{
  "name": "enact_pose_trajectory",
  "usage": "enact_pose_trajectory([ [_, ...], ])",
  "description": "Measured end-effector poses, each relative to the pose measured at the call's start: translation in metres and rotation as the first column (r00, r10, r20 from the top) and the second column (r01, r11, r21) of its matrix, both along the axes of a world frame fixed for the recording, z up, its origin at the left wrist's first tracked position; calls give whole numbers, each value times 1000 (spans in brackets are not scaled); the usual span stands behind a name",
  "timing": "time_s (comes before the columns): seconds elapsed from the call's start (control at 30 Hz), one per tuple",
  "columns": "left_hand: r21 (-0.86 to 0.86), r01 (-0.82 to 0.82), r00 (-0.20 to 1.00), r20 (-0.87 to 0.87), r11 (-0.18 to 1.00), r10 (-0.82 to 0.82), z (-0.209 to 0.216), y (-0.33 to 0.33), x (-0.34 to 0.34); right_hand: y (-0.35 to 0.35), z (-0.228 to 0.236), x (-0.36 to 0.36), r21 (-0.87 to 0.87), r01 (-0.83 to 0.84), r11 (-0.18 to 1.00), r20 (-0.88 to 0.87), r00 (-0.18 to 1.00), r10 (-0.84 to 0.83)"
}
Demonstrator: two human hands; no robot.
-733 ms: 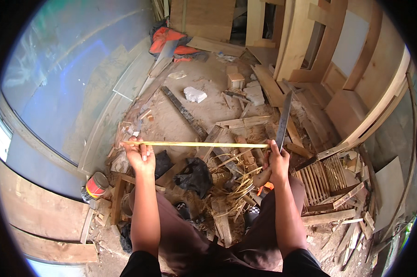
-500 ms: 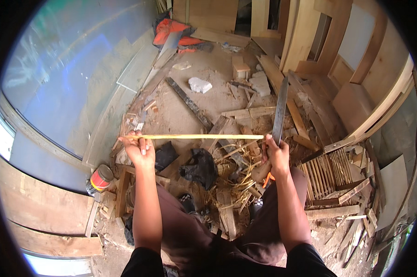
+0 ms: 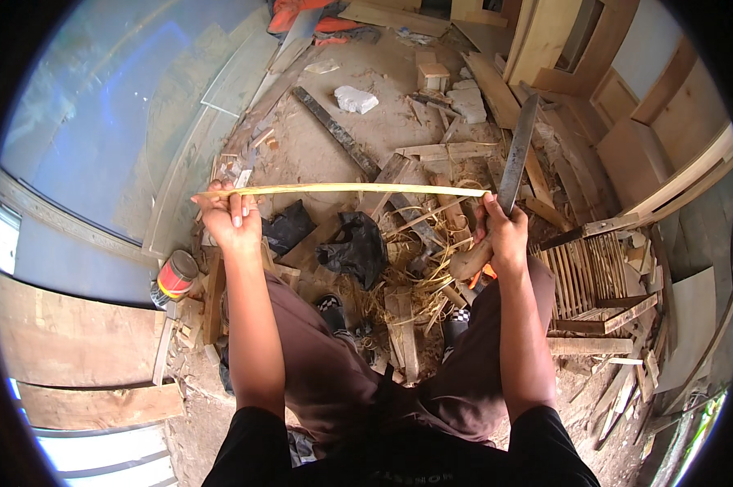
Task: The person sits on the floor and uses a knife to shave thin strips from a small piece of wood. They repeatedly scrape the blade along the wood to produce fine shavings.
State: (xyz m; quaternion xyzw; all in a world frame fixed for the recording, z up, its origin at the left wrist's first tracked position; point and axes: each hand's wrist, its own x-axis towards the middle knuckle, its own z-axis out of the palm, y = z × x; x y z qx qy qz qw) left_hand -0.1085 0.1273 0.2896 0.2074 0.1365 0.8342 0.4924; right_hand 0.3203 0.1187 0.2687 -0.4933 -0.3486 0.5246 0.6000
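A long, thin, pale yellow bamboo strip [image 3: 358,188] stretches between my hands, bowed slightly upward along its middle. My left hand [image 3: 232,223] pinches its left end, fingers curled with the palm turned up. In my right hand [image 3: 506,235] is a machete with a wide dark blade [image 3: 519,154] pointing up and away. Its wooden handle [image 3: 469,261] sticks out below that fist, toward my knees. The strip's right end meets the thumb and fingers of the same hand, close beside the blade; the exact hold there is partly hidden.
Below the strip lie a black plastic bag [image 3: 354,250], pale shavings [image 3: 419,300] and wood offcuts. A slatted wooden frame [image 3: 590,276] sits right of my knee, a paint tin [image 3: 178,274] at left. Farther off are a dark beam [image 3: 334,132] and a white chunk [image 3: 356,99].
The view has tipped downward, so the floor and my hands appear higher in the picture. The strip was nearly straight and now arches slightly. Both hands keep their holds.
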Motion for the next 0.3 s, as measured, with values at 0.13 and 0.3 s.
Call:
enact_pose_trajectory([
  [0.13,22,-34,999,8,999,34,-1,5,-6,9,-16,10,39,69,997,144,987,-74],
  [0.3,-2,-82,997,3,997,83,-7,5,-36,11,-12,14,53,200,978,89,975,-204],
])
